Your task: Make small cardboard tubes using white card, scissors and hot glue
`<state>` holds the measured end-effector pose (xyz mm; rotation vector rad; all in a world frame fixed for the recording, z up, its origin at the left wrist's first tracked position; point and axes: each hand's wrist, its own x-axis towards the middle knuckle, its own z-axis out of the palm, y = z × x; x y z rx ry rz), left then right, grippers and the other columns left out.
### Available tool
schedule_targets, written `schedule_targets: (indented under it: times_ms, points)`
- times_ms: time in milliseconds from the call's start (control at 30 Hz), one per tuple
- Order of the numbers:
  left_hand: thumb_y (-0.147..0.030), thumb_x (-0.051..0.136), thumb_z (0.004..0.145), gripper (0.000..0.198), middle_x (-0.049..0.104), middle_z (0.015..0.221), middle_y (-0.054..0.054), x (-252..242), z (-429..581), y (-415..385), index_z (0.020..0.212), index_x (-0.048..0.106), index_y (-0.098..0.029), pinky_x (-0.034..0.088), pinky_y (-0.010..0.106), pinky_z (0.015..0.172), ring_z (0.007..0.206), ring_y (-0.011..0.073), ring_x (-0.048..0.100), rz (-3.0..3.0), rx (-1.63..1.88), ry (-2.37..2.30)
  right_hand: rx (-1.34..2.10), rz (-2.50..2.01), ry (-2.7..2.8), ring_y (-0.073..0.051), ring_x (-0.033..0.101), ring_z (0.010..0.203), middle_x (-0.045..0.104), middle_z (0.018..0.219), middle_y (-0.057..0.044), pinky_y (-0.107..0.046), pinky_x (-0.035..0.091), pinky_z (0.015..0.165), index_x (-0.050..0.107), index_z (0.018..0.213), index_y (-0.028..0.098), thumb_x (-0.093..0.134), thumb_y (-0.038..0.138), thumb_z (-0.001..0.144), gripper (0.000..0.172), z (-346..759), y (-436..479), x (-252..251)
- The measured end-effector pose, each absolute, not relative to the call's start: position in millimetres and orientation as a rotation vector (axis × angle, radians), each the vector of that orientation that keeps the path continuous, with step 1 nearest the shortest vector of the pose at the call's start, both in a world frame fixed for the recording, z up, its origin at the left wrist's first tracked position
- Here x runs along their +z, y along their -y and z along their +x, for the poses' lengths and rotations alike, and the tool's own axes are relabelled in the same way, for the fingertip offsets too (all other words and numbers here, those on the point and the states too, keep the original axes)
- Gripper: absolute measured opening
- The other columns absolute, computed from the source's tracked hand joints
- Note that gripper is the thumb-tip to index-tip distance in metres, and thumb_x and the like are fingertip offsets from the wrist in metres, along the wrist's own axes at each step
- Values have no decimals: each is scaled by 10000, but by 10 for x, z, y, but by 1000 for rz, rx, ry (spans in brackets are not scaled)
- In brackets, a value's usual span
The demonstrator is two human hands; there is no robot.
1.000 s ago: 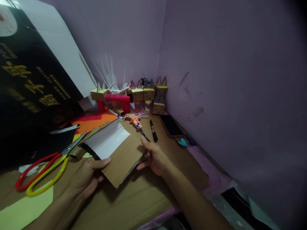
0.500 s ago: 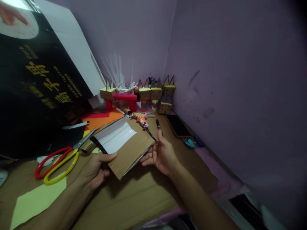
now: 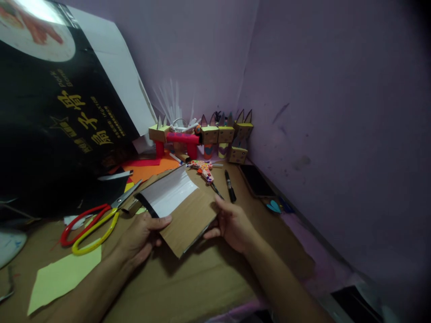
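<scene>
A folded piece of cardboard (image 3: pixel 190 220), brown with a glossy white part at its far left, is held up between both hands. My left hand (image 3: pixel 143 237) pinches its left edge, thumb on top. At the right edge, my right hand (image 3: pixel 232 222) grips it with the thumb on the upper face and fingers beneath. Scissors (image 3: pixel 96 229) with one red and one yellow handle lie left of my left hand. Beyond the cardboard are a colourful patterned glue gun (image 3: pixel 204 170) and a black marker (image 3: pixel 230 186).
A large black printed box (image 3: pixel 60 121) leans at the left. Cardboard animal figures with pointed ears (image 3: pixel 210 134) stand along the back by the wall. A phone (image 3: pixel 256 181) lies at the right, near a blue paper heart (image 3: pixel 274 206). Pale green paper (image 3: pixel 65 278) lies front left.
The view has shifted, so the scene sits further right. My right thumb has come down onto the cardboard, and its fingers have closed around the edge. The left hand keeps its hold.
</scene>
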<state>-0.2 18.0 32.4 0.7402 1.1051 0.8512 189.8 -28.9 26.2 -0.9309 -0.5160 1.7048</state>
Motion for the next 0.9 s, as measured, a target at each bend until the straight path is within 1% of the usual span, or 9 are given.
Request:
schedule_targets:
  times_ms: [67,133,200,267,333,433,633,800,900]
  points:
    - [-73,732,541,179,585,518,-5,299,-14,-185,665,605,-100,341,144,262,367,86,484,820,841,-1089,1629,-1000,540,-125,618,470,647,588,-35,-203,544,392,622,795,98,587,250,734,168,1888,287,236]
    - [-163,713,621,139,583,517,-1,290,-25,-203,689,603,-109,368,163,271,373,103,501,808,824,-1088,1578,-1046,536,-117,597,448,625,551,-17,-199,534,374,612,723,105,620,209,674,115,1890,279,209]
    - [-243,617,739,123,599,543,15,297,-36,-227,745,607,-121,400,200,279,378,126,519,738,833,-1074,1566,-1063,524,-119,588,439,613,528,-8,-206,530,367,611,692,117,632,218,645,113,1902,271,187]
    - [-244,526,804,140,627,593,33,315,-46,-248,809,609,-132,453,252,312,405,151,548,685,872,-1041,1568,-1063,548,-119,588,447,619,536,-6,-210,532,376,619,700,126,655,235,626,136,1917,267,169]
    - [-202,506,812,128,639,617,36,334,-56,-260,825,612,-131,503,281,377,444,160,577,644,946,-1018,1574,-1057,591,-119,593,467,629,562,-5,-214,539,400,631,731,133,687,269,617,186,1927,269,154]
    - [-180,527,806,121,646,615,46,351,-65,-261,801,625,-108,527,265,447,509,170,620,559,1026,-1017,1585,-1039,648,-120,602,493,636,589,-3,-223,550,432,640,750,138,732,320,600,253,1929,280,138]
    - [-204,515,811,165,613,534,41,367,-65,-247,832,642,-101,431,234,344,469,183,604,426,1017,-1040,1637,-1007,702,-112,611,543,656,673,-10,-215,556,465,662,847,141,766,346,599,338,1918,302,141]
    - [-243,554,774,172,549,461,17,330,-65,-244,675,621,-119,311,217,277,332,128,470,457,996,-1062,1665,-991,726,-116,620,568,651,683,-3,-218,559,486,664,838,148,762,342,624,305,1911,318,146]
    - [-261,625,726,240,499,417,-12,295,-98,-290,537,549,-134,281,207,274,304,99,415,635,1138,-1208,1638,-984,705,-116,613,571,655,686,-7,-218,550,504,668,855,149,741,346,653,291,1915,309,152]
